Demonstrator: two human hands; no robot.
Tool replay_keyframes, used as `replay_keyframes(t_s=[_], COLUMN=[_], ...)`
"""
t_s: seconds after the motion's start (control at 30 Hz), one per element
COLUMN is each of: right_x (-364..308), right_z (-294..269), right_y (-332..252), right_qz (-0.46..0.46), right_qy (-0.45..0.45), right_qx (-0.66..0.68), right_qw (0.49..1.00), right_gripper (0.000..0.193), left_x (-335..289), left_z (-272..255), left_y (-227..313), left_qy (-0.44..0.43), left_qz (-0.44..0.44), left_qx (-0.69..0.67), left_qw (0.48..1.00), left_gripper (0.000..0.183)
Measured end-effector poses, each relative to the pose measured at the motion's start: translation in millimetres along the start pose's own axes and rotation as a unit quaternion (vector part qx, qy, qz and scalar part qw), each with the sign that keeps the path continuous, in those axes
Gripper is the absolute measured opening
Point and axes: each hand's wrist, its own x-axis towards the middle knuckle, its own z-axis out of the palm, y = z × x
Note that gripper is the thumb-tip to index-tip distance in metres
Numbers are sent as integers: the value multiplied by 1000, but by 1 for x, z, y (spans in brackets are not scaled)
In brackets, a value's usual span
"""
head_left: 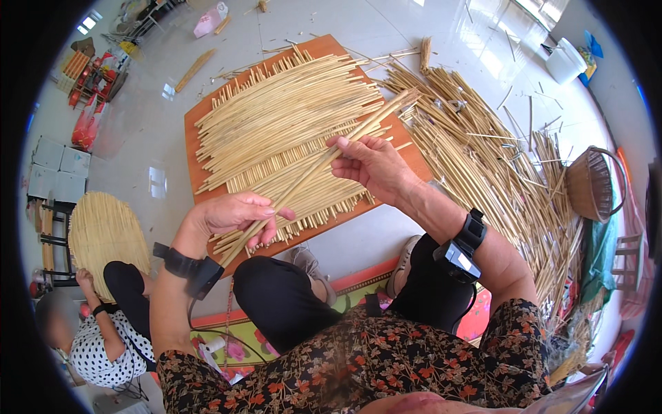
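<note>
Floral shirt [372, 352]: filled my nearest view.
Left hand [241, 215]: I saw its grip clamped on long stalks [305, 181].
Right hand [372, 164]: pinched them farther up.
Table [331, 48]: carried straw rows [289, 93].

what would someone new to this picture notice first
Probably the layered pale stalks covering most of the orange-brown board at the centre. Nearer the wearer, the left hand and right hand hold long stalks slantwise. A big heap of loose stalks sprawls to the board's right.
</note>
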Motion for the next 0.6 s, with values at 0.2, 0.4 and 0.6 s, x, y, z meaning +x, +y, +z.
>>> replay_keyframes(t_s=[0.2, 0.4, 0.6], right_x=[-3, -4, -6], right_z=[3, 5, 8], right_y=[-2, -4, -6], right_qz=[-29, -45, -50], right_qy=[0, -2, -10], right_qx=[-5, -11, -56], right_qw=[1000, 999, 997], right_gripper=[22, 24, 26], left_x=[3, -4, -7], left_z=[-1, -15, -18], left_y=[1, -9, -14], left_qy=[-5, -31, -36], left_qz=[-6, 11, -19], left_qx=[-4, -1, -39], left_qw=[1000, 999, 998], left_gripper=[49, 41, 42])
